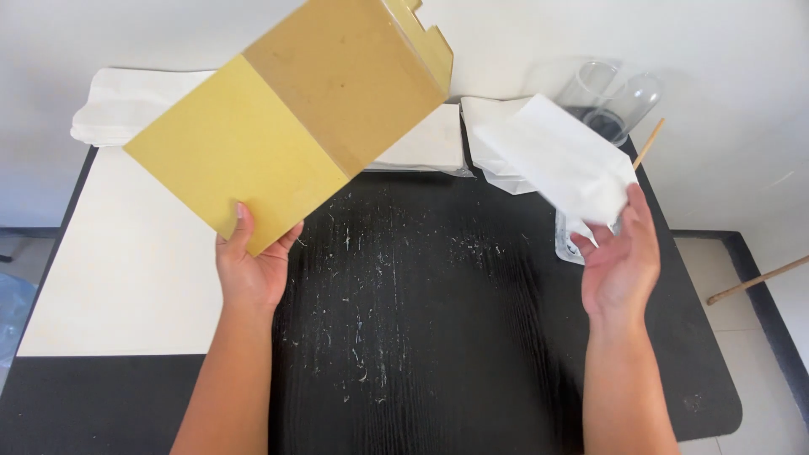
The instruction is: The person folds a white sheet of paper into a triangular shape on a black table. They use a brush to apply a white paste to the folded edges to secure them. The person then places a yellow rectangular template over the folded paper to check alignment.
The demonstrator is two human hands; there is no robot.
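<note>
Holding the stiff, matte yellow-brown cardboard box (286,126) steady above the scratched black table (438,337) is best done with its lower corner kept pinched, as it is, between thumb and fingers of the left hand (251,274). To its right, the smaller, soft white paper bag (560,160) is gripped by its creased end in the closed fingertips of the right hand (622,265), raised clear of the table.

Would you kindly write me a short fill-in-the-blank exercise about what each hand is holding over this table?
1. The left hand holds a yellow-brown cardboard ____ by its lower corner.
2. The right hand holds a folded paper bag whose colour is ____.
3. The table under both hands is ____ in colour, with pale flecks.
4. Two clear plastic cups lie near the table's far ____ corner.

Missing words: box; white; black; right
</note>
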